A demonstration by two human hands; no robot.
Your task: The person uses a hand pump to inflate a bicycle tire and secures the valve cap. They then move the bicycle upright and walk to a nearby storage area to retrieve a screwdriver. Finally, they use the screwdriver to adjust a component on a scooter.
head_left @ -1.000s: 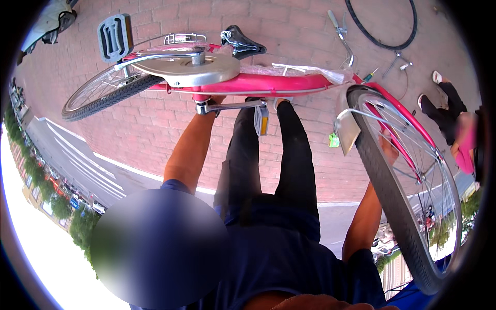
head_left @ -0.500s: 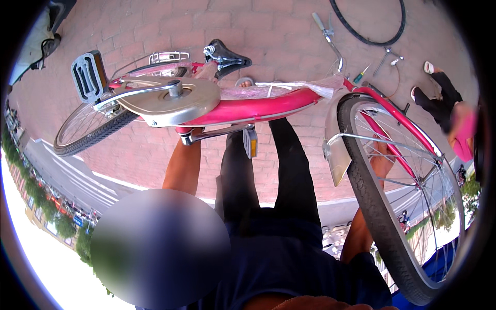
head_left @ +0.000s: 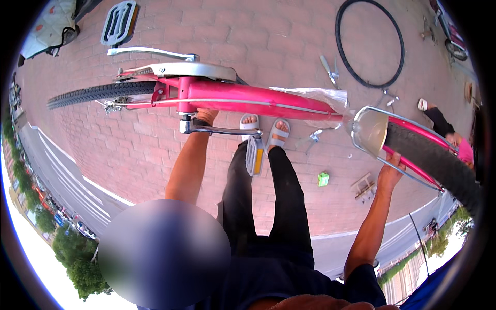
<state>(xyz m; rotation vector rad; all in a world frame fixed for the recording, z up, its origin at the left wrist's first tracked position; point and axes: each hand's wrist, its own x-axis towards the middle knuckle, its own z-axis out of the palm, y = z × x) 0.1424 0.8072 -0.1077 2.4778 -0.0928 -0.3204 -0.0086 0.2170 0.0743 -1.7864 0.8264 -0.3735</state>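
A pink bicycle frame [head_left: 243, 101] is held crosswise above my legs, the rear tyre [head_left: 98, 93] at left and the front tyre [head_left: 423, 152] at right. My left hand [head_left: 206, 116] grips it from beneath near the crank; the frame hides most of its fingers. My right hand [head_left: 390, 169] is closed round the pink fork [head_left: 416, 168] beside the front mudguard [head_left: 372, 132]. Pedals [head_left: 118, 23] stick out above and below the silver chain guard [head_left: 199, 72]. Crumpled clear plastic wrap [head_left: 320, 95] clings to the frame.
Pink paving holds a loose tyre [head_left: 341, 46], handlebar [head_left: 328, 70], green box [head_left: 323, 179] and small wooden stool [head_left: 364, 187]. Another person [head_left: 460, 147] in pink is at right, near a parked two-wheeler [head_left: 454, 36]. A padded cover [head_left: 44, 33] lies upper left; a road [head_left: 62, 165] runs beyond.
The bicycle has turned more edge-on in my hands, its front wheel swinging right and flattening. More paving and my sandalled feet now show beneath it. Both hands remain on it.
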